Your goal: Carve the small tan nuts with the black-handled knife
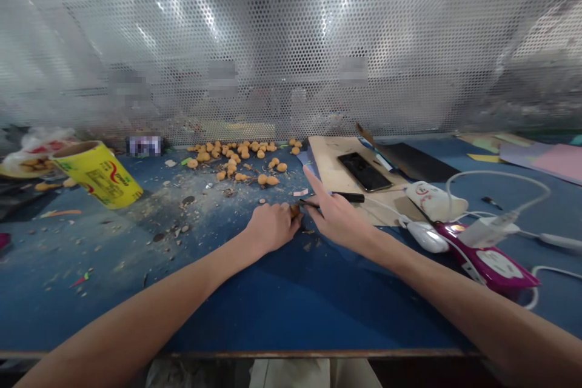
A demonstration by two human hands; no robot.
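Observation:
My left hand point(273, 227) is closed on a small brown gourd point(295, 211) low over the blue table. Its fingers cover most of the gourd. Facing it, my right hand point(343, 221) pinches a slim dark tool with a black handle point(350, 197); the index finger points up and away. The tool's thin end point(309, 202) is at the gourd, but I cannot tell whether they touch. Beyond both hands, several small tan gourds point(245, 150) lie loosely grouped on the table among crumbs and chips.
A yellow cardboard tube point(102, 176) leans at left. On the right are a phone point(364, 171) on brown board point(321, 157), a white device point(434, 200), and a magenta power strip point(495, 267) with cables. Along the back stands a perforated metal screen point(291, 30).

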